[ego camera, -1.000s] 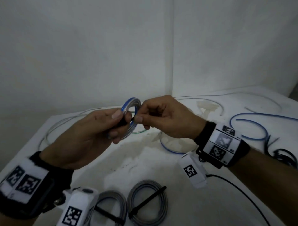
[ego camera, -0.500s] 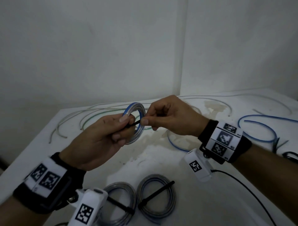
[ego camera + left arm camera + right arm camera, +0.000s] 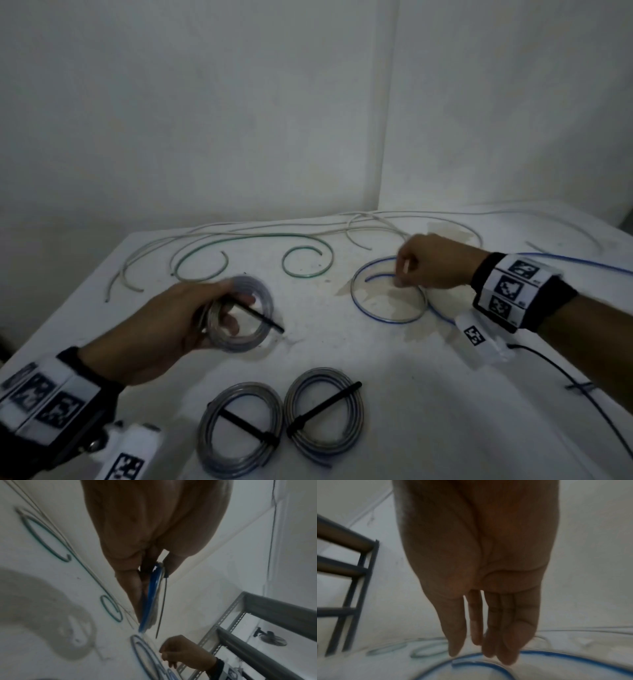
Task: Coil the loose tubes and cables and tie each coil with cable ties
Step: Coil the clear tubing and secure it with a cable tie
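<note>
Left hand (image 3: pixel 164 329): fingers curled round tied coil (image 3: pixel 239 317), its black cable tie (image 3: pixel 257 317) sticking out, above white table (image 3: pixel 376 394).
Near edge: two tied coils (image 3: pixel 284 425) lying flat.
Right hand (image 3: pixel 433 262): fingers relaxed, empty, over loose blue-striped tube (image 3: pixel 388 320).
Far edge: green tube (image 3: pixel 305 263).

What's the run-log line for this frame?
left hand: holds tied coil | right hand: open, fingers over loose blue-striped tube | two tied coils on table
</note>
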Tool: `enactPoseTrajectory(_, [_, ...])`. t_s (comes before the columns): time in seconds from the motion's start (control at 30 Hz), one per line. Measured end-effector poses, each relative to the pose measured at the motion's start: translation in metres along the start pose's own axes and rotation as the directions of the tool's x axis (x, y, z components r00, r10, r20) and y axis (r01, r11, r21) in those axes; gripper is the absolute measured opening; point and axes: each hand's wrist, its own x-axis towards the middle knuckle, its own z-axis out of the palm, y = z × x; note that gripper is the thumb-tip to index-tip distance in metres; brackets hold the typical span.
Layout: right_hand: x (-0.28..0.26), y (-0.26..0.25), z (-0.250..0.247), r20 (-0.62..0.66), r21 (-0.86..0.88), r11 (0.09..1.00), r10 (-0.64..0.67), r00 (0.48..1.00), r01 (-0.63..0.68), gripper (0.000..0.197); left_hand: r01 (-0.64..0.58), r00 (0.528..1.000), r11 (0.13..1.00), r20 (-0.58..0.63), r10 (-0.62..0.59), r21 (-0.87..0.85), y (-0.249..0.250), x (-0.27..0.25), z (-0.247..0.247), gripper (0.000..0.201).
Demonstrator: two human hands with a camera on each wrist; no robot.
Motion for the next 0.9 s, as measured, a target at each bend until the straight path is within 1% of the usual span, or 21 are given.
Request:
enactPoseTrajectory(0.07, [0.004,0.017,0.008,0.058,-0.152,0.98,0.134,0.989,-0.124,0.033,0.128,0.992,0.989,-0.024,-0.126,0.08,-0.01,-0.009,-0.008,0.051])
enactPoseTrajectory(0.13, [0.007,0.022,0.015,0.057,-0.205,0.963,0.19,0.98,-0.175,0.041,0.232,0.973,0.961,-0.053,-0.227,0.152,-0.019,-0.017,-0.015,0.048])
enactPoseTrajectory(0.17, [0.008,0.021,0.018,0.042,-0.212,0.96,0.195,0.98,-0.182,0.041,0.248,0.969,0.943,-0.079,-0.236,0.222,-0.023,-0.018,-0.019,0.053])
enactPoseTrajectory(0.2, [0.01,0.021,0.02,0.029,-0.218,0.959,0.19,0.981,-0.179,0.038,0.239,0.971,0.919,-0.104,-0.217,0.315,-0.026,-0.017,-0.026,0.059])
enactPoseTrajectory(0.27, [0.017,0.021,0.023,0.011,-0.23,0.958,0.178,0.984,-0.17,0.028,0.195,0.981,0.828,-0.115,-0.158,0.525,-0.028,-0.016,-0.037,0.063])
enactPoseTrajectory(0.33, [0.022,0.02,0.025,0.012,-0.234,0.956,0.182,0.983,-0.174,0.02,0.179,0.984,0.689,-0.116,-0.138,0.702,-0.03,-0.015,-0.044,0.06])
enactPoseTrajectory(0.43, [0.024,0.016,0.021,0.025,-0.192,0.959,0.219,0.975,-0.211,0.024,0.145,0.988,0.446,-0.104,-0.114,0.883,-0.038,-0.011,-0.048,0.056])
enactPoseTrajectory(0.47, [0.024,0.015,0.017,0.009,-0.15,0.966,0.216,0.976,-0.212,0.025,0.127,0.991,0.33,-0.104,-0.087,0.935,-0.039,-0.009,-0.049,0.054])
enactPoseTrajectory(0.5, [0.023,0.013,0.013,-0.016,-0.085,0.974,0.211,0.977,-0.211,0.026,0.122,0.992,0.196,-0.115,-0.049,0.973,-0.039,-0.006,-0.05,0.051])
enactPoseTrajectory(0.53, [0.021,0.011,0.007,-0.042,0.0,0.979,0.201,0.979,-0.201,0.025,0.13,0.991,0.095,-0.131,-0.003,0.987,-0.035,-0.003,-0.048,0.048])
enactPoseTrajectory(0.57, [0.018,0.007,0.001,-0.07,0.092,0.979,0.188,0.98,-0.181,0.025,0.132,0.99,0.063,-0.135,0.044,0.989,-0.027,-0.001,-0.043,0.05])
enactPoseTrajectory(0.6, [0.015,0.002,-0.006,-0.105,0.182,0.971,0.174,0.979,-0.153,0.026,0.1,0.989,0.1,-0.11,0.099,0.99,-0.017,0.001,-0.035,0.052])
enactPoseTrajectory(0.63, [0.011,-0.003,-0.013,-0.154,0.279,0.953,0.165,0.974,-0.117,0.026,0.042,0.988,0.172,-0.067,0.141,0.984,-0.004,0.002,-0.022,0.05])
enactPoseTrajectory(0.67, [0.007,-0.009,-0.018,-0.213,0.388,0.918,0.171,0.962,-0.078,0.024,-0.032,0.989,0.285,-0.01,0.144,0.958,0.008,0.003,-0.004,0.048])
enactPoseTrajectory(0.7, [0.003,-0.015,-0.025,-0.273,0.504,0.863,0.193,0.942,-0.031,0.02,-0.088,0.995,0.427,0.055,0.087,0.9,0.019,0.005,0.019,0.05])
enactPoseTrajectory(0.73, [-0.001,-0.022,-0.03,-0.316,0.616,0.788,0.222,0.922,0.022,0.017,-0.081,0.991,0.592,0.126,-0.034,0.802,0.024,0.007,0.044,0.056])
enactPoseTrajectory(0.77, [-0.005,-0.029,-0.035,-0.348,0.713,0.697,0.252,0.903,0.08,0.014,-0.011,0.96,0.753,0.218,-0.176,0.657,0.028,0.009,0.07,0.063])
enactPoseTrajectory(0.8, [-0.01,-0.036,-0.04,-0.371,0.788,0.599,0.279,0.886,0.141,0.011,0.091,0.907,0.868,0.319,-0.274,0.488,0.03,0.014,0.095,0.073])
enactPoseTrajectory(0.83, [-0.017,-0.041,-0.044,-0.387,0.838,0.509,0.297,0.873,0.198,0.008,0.186,0.866,0.936,0.401,-0.3,0.299,0.029,0.022,0.114,0.081])
enactPoseTrajectory(0.87, [-0.024,-0.045,-0.046,-0.399,0.867,0.435,0.31,0.863,0.244,0.005,0.241,0.864,0.966,0.432,-0.259,0.097,0.031,0.032,0.131,0.082])
enactPoseTrajectory(0.9, [-0.032,-0.048,-0.047,-0.404,0.884,0.378,0.319,0.857,0.276,0.004,0.241,0.899,0.965,0.398,-0.18,-0.108,0.034,0.044,0.143,0.075])
